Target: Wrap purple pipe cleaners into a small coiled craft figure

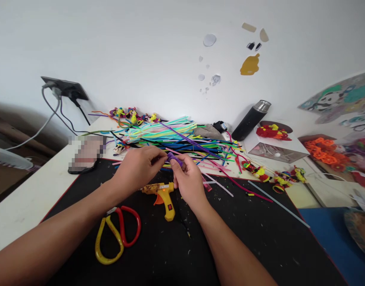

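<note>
A small purple coil of fuzzy stem is pinched between the fingers of my right hand. My left hand is closed too, its fingertips touching the coil's left end. Just below the hands lies a yellow glue gun with an orange trigger, on a black mat. Scissors with one yellow and one red handle rest on the mat at the lower left. Behind the hands spreads a big pile of coloured pipe cleaners.
A phone lies at the left. Small colourful figures stand at the right and others at the back left. A black flask leans beside a white box. Orange pieces are at the far right.
</note>
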Demonstrator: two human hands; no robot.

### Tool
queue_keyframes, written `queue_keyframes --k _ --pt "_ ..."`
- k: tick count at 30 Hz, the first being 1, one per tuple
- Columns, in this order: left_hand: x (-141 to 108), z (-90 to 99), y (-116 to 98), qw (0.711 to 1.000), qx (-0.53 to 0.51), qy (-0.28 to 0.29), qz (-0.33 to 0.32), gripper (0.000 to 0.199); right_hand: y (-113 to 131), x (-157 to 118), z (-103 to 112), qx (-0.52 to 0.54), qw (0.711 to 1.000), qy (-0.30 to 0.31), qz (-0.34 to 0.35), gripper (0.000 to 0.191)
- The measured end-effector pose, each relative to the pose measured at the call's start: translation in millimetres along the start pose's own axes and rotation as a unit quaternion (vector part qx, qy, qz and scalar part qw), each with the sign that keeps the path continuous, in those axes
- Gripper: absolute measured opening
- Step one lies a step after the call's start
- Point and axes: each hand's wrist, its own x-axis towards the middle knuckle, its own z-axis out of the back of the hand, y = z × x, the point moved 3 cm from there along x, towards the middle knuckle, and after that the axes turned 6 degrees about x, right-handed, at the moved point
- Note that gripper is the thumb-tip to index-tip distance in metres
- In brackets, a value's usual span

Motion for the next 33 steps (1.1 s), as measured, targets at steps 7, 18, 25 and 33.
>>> queue_keyframes --k 7,18,25,33 --pt "2.2 2.4 4.7 0.985 -0.152 0.038 0.071 0.031 7.7 -1.2 -3.4 0.023 1.000 0.000 0.022 0.035" --pt "3.6 -2.4 4.0 0.994 -0.091 0.028 0.051 0.028 3.6 0.8 -0.9 0.002 1.000 -0.007 0.022 0.033" --pt "2.2 1.7 0.9 0.996 -0.091 0.003 0.024 0.025 6.6 -0.7 -2.8 0.021 1.000 0.003 0.022 0.030" --pt "1.7 -1.3 2.4 0.999 -0.046 0.014 0.020 0.024 0.6 0.4 -1.3 0.001 1.000 0.007 0.027 0.031"
